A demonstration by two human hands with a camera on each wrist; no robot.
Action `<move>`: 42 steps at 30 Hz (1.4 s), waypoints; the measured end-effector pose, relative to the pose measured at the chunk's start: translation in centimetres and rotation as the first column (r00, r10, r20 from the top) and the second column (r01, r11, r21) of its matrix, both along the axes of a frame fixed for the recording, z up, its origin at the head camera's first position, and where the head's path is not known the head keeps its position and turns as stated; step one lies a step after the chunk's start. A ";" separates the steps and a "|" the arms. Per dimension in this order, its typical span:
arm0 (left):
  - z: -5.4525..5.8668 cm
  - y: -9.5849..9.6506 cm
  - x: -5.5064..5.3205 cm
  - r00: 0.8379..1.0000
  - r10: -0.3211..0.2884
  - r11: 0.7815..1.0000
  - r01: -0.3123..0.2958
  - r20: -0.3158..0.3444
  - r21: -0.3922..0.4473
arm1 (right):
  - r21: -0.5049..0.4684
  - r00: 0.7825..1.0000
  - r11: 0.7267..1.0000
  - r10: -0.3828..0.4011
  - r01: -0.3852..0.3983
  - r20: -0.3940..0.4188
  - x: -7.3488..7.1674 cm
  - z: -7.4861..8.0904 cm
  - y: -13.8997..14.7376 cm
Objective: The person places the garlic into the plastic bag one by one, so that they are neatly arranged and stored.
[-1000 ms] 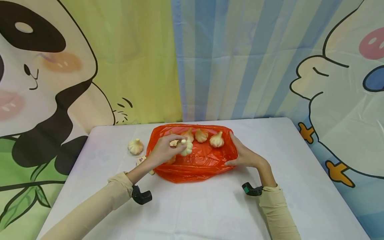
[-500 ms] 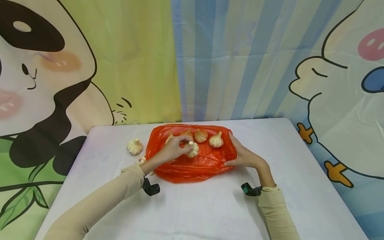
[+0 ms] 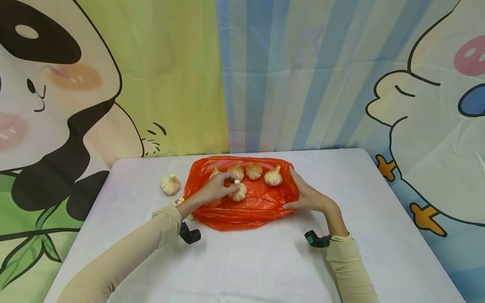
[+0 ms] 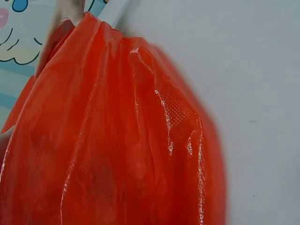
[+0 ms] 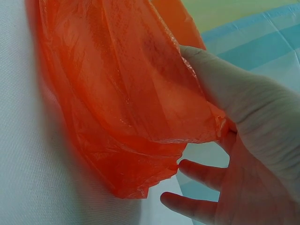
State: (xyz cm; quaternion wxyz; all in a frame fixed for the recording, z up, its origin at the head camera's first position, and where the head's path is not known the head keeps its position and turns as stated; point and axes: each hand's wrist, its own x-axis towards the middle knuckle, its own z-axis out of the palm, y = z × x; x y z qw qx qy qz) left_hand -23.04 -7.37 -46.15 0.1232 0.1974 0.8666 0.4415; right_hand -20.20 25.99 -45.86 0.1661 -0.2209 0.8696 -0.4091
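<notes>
My left hand (image 3: 217,188) reaches over the mouth of a red plastic bag (image 3: 261,200) and pinches a pale garlic bulb (image 3: 238,193), stem up, between thumb and fingers. On the other side, my right hand (image 3: 308,194) grips the bag's right edge. The right wrist view shows its thumb (image 5: 206,65) over the rim, with two fingers spread below. Several garlic bulbs lie inside the bag, among them one at the right (image 3: 273,176) and another beside it (image 3: 254,171). In the left wrist view the bag wall (image 4: 108,131) hides the left hand's fingers and the bulb.
Left of the bag, a whole garlic bulb (image 3: 170,185) rests on the white tabletop (image 3: 242,265). Another pale piece (image 3: 179,201) is partly hidden by the left wrist. A patterned cloth backdrop (image 3: 265,84) hangs behind the table's far edge.
The left hand with its garlic bulb has moved right over the bag, then slightly back left and lower. My right hand stays at the bag's edge.
</notes>
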 end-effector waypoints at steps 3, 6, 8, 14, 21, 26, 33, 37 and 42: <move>-0.1 -0.1 0.0 1.000 -0.001 1.000 0.001 0.001 -0.010 | 0.000 1.000 1.000 -0.001 0.001 0.002 0.1 0.1 0.0; -0.1 -0.1 0.2 1.000 -0.005 0.999 0.005 -0.016 -0.034 | 0.003 1.000 1.000 -0.001 0.001 0.001 0.2 0.2 -0.1; 0.0 -0.1 0.4 1.000 -0.009 0.999 0.008 -0.030 -0.050 | 0.005 1.000 1.000 -0.001 0.001 0.000 0.2 0.2 -0.1; 0.8 0.0 0.9 0.995 -0.020 0.994 0.009 -0.096 -0.109 | 0.008 1.000 1.000 -0.005 0.005 0.000 0.1 0.2 0.0; 1.3 -0.3 1.5 0.983 -0.044 0.982 0.010 -0.179 -0.187 | 0.009 1.000 1.000 -0.004 0.004 -0.008 0.1 0.1 0.1; 2.0 -1.4 2.1 0.988 -0.029 0.988 0.005 -0.151 -0.157 | 0.019 1.000 1.000 -0.005 0.006 -0.011 0.2 0.2 0.0; 4.6 -5.3 3.3 0.980 0.026 0.999 -0.020 -0.196 0.029 | 0.039 1.000 0.999 -0.014 0.014 -0.008 0.1 0.2 -0.2; 5.3 -8.3 4.0 0.969 0.112 0.993 -0.102 -0.218 0.055 | 0.038 1.000 0.999 -0.013 0.013 -0.007 0.1 0.2 -0.1; 4.6 -12.1 4.4 0.935 0.226 0.973 -0.229 -0.275 0.022 | 0.037 1.000 0.999 -0.011 0.011 0.000 0.1 0.2 -0.1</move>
